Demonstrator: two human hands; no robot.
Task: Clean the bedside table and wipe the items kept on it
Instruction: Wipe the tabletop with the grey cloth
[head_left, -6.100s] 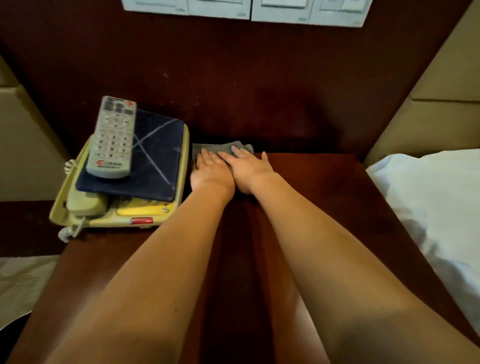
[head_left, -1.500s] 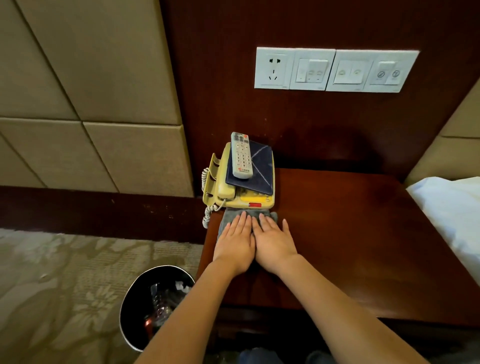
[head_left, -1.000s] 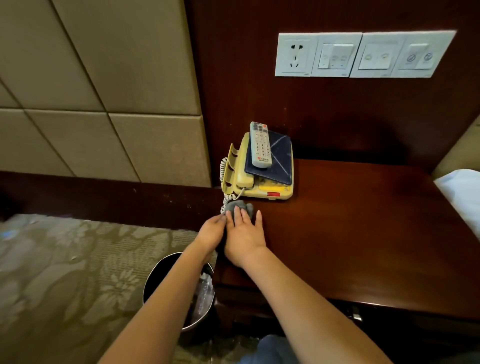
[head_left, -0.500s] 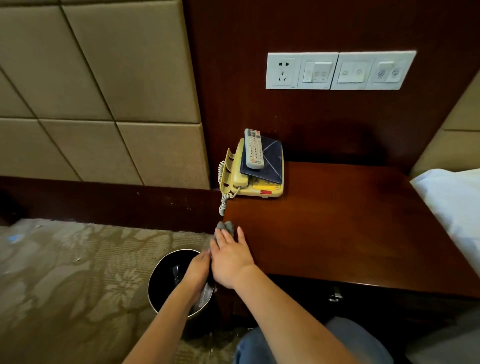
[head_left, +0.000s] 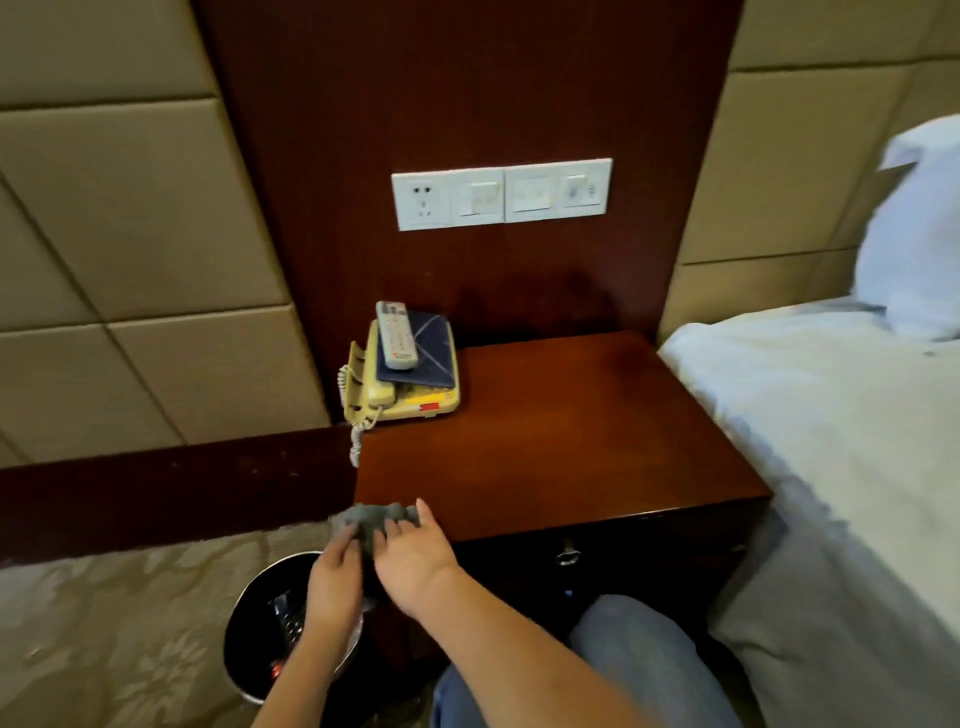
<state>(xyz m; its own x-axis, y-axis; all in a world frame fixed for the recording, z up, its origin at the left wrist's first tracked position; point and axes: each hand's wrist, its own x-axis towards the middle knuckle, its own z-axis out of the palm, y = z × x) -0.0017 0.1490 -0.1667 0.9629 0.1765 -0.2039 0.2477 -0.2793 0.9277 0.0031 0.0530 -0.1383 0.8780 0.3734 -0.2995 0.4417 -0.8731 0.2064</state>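
We are finding the left hand's (head_left: 335, 577) hold on the gray cloth (head_left: 376, 517) blurred; its forearm is hiding some of the bin (head_left: 253, 609) rim.

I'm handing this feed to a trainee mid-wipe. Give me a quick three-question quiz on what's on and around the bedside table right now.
1. True or false: the remote lies directly on the wood of the table.
2. Where on the table top is the grey cloth? A: back right corner. B: front left corner. C: the middle.
3. What stands on the floor below the left hand?

Key
1. False: it lies on the dark folder, which sits on the telephone.
2. B.
3. The bin.
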